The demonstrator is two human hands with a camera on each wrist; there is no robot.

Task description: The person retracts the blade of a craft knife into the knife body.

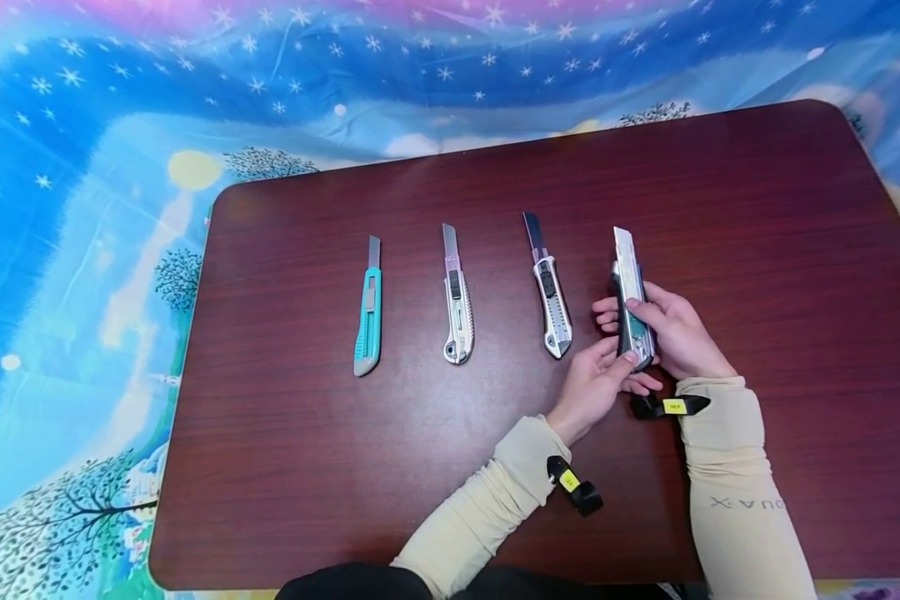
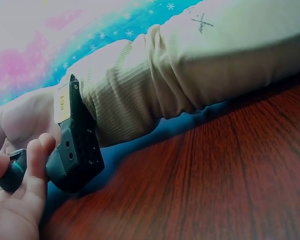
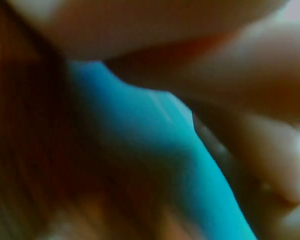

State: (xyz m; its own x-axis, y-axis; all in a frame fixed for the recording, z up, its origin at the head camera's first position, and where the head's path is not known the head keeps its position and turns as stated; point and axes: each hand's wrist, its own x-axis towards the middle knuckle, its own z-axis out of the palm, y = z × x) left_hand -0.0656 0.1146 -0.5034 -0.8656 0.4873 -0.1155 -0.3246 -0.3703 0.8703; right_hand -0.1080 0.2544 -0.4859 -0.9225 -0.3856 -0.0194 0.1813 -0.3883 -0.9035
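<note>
On the right of the dark red table (image 1: 420, 475), both hands hold a utility knife with a green inlay (image 1: 630, 279), its blade pointing far. The left hand (image 1: 591, 379) pinches its near end; the right hand (image 1: 678, 329) grips the body, thumb on top. Leftward lie a dark-bladed knife (image 1: 552, 308), a silver knife (image 1: 461, 321) and a teal cutter (image 1: 371, 329) (all with blades out), well apart.
</note>
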